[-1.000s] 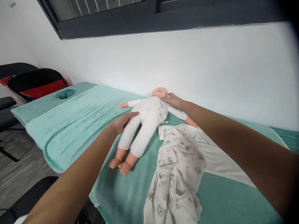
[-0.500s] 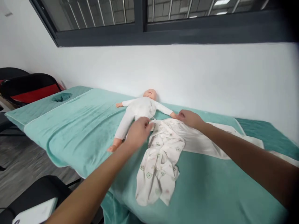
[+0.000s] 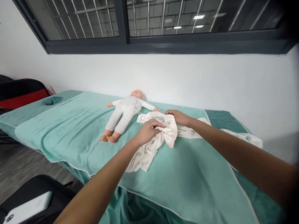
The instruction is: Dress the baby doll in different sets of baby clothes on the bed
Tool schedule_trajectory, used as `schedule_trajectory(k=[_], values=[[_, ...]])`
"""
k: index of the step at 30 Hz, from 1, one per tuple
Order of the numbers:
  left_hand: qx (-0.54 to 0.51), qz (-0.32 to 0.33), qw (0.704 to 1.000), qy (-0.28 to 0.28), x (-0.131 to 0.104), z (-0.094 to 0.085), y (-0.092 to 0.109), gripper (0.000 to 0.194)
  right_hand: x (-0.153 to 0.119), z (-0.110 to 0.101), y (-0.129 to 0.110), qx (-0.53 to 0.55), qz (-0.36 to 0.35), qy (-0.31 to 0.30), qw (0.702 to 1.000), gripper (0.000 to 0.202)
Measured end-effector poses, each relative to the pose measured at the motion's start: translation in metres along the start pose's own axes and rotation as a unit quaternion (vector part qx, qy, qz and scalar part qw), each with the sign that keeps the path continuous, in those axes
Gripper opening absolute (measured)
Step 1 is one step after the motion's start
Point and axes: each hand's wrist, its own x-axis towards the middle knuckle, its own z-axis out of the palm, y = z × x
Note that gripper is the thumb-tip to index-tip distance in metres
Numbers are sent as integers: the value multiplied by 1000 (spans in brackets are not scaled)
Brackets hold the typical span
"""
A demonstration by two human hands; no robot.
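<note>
A white baby garment with small printed motifs [image 3: 150, 149] lies bunched on the green bed cover. My left hand [image 3: 150, 132] pinches its fabric between thumb and fingers. On the far side of the lifted folds, my right hand [image 3: 178, 117] is closed on the same garment; its fingertips are partly hidden by the cloth. A baby doll [image 3: 127, 107] in a white suit lies on its back to the left, arms spread, its bare feet toward me. One doll hand rests close to my right hand, apart from it.
The green-covered bed [image 3: 70, 130] runs along a white wall under a barred window [image 3: 149, 46]. More white cloth [image 3: 245, 137] lies at the right. A black chair [image 3: 42, 186] with a white phone [image 3: 29, 207] stands at the near left. Black-and-red chairs [image 3: 23, 95] are at the far left.
The garment lay spread out before; now its upper part is gathered and lifted between both hands. My right hand has left the doll's hand area and holds cloth. The view has shifted.
</note>
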Motion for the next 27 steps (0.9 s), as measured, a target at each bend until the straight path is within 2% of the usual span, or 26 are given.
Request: schedule_trajectory(k=[2,3,5,6,7,9,11,13,16,18,21,23,25,27], values=[[29,55,998,24,3,3,19,23,-16,-12,-21,129,-56,-37,989,30],[53,77,994,55,4,5,28,24,-25,-19,-32,185,-68,-51,979,32],[115,115,978,128,8,8,43,37,-44,-33,-52,256,-57,-59,963,31],[148,130,969,148,9,10,49,45,-54,-41,-61,270,-47,-58,960,31],[180,138,963,143,10,11,55,48,-64,-50,-70,273,-42,-59,959,31],[240,133,958,85,10,10,65,34,-85,-67,-86,238,-46,-70,968,33],[296,116,947,49,8,8,76,17,-104,-84,-98,148,-55,-84,984,35],[357,106,925,70,4,5,88,13,-122,-97,-103,38,-42,-85,995,37],[448,83,881,125,-3,3,109,17,-144,-105,-103,-56,32,-49,997,39],[487,50,858,154,-7,3,124,18,-154,-99,-100,-65,65,-32,995,37],[496,6,851,171,-12,4,138,22,-162,-71,-94,-25,32,-31,999,28],[468,-8,867,168,-14,7,140,22,-162,-44,-89,17,-5,12,1000,24],[412,-15,895,173,-16,13,137,19,-158,-11,-86,80,-30,78,993,29],[329,-16,927,181,-20,21,132,16,-153,23,-86,203,-33,110,973,37]])
